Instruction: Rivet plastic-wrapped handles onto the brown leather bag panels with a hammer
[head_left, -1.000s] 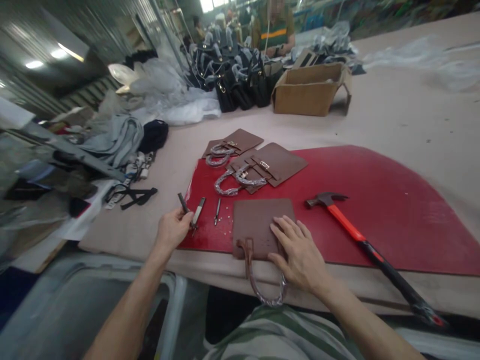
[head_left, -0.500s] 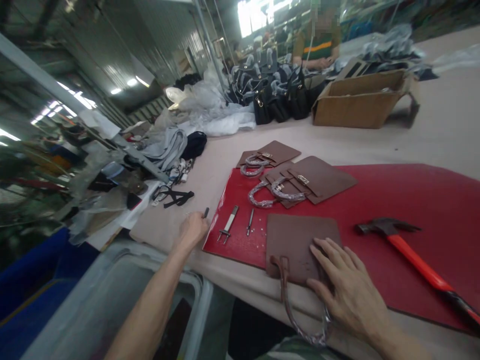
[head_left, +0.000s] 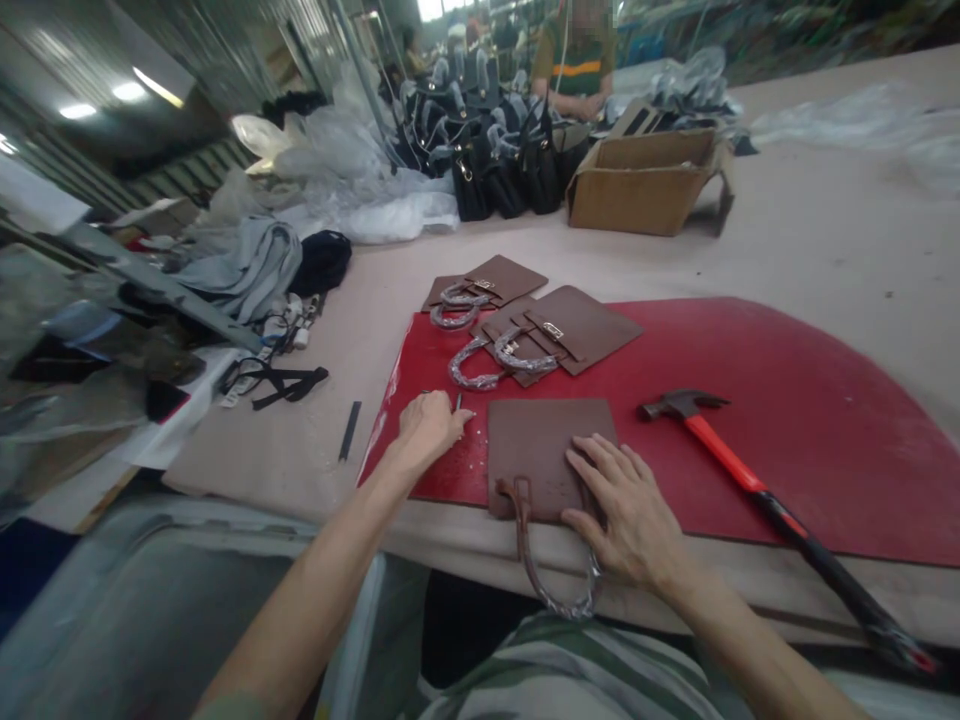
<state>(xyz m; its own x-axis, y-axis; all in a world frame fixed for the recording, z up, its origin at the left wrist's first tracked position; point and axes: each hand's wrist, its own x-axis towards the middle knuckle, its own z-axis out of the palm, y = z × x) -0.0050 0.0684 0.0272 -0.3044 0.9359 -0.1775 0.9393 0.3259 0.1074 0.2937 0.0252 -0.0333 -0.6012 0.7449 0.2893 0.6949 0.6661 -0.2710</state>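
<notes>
My right hand (head_left: 626,505) lies with its fingers stretched out on the lower right part of a brown leather panel (head_left: 551,435). From the panel's lower edge a curved handle (head_left: 525,545), partly wrapped in clear plastic, hangs toward me. My left hand (head_left: 431,425) is over the left end of the red board, fingers curled. Beside its thumb shows the end of a thin metal tool (head_left: 459,401); what the fingers hold is hidden, and the two-pronged tool is covered. A dark flat strip (head_left: 349,430) lies on the table left of the board.
A claw hammer (head_left: 724,450) with a red and black handle lies right on the red board (head_left: 765,370). Brown bag panels with wrapped handles (head_left: 574,325) lie behind. Farther back are black bags (head_left: 472,180), a cardboard box (head_left: 637,190) and a person (head_left: 574,75). A grey bin (head_left: 187,600) stands lower left.
My left hand has moved right, from the table onto the tools on the red board. The dark strip formerly at its fingers now lies on the table. My right hand stays on the panel.
</notes>
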